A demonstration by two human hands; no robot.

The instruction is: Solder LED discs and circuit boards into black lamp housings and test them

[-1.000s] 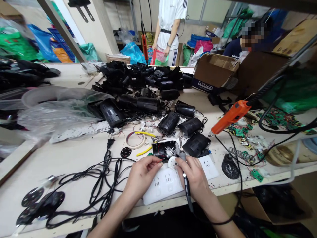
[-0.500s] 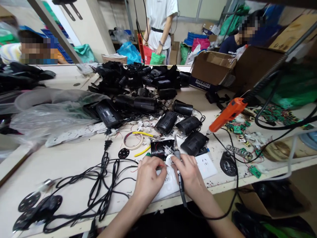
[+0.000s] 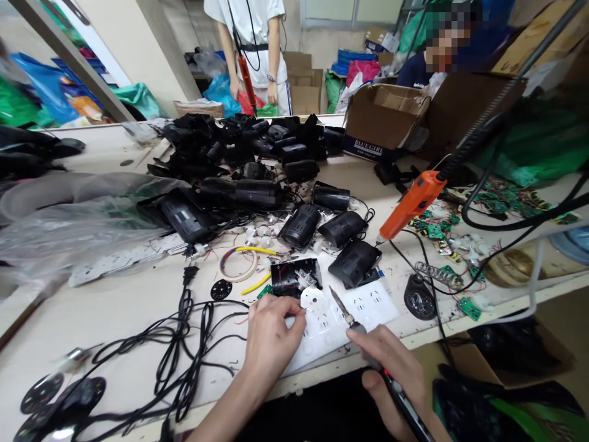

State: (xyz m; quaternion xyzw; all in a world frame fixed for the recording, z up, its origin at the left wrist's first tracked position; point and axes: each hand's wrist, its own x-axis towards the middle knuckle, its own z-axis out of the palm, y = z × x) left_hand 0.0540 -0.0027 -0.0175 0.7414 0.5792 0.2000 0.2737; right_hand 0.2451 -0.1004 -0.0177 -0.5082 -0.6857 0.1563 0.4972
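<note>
My right hand is closed around a soldering iron, whose metal tip points up and left over a white panel with socket slots. My left hand rests at the panel's left end, thumb and forefinger pinched together; what lies between them is too small to make out. Just beyond those fingertips is a small white disc. It touches an open black housing with red wires and a metal part inside.
Black housings lie beyond, piled higher at the back. An orange electric screwdriver hangs at right near green circuit boards. Black cords tangle at left. Also on the table are a tape roll and yellow-handled pliers.
My right hand has drawn back to the right and toward me with the soldering iron, away from the white disc. My left hand keeps its pinch. The view has shifted slightly.
</note>
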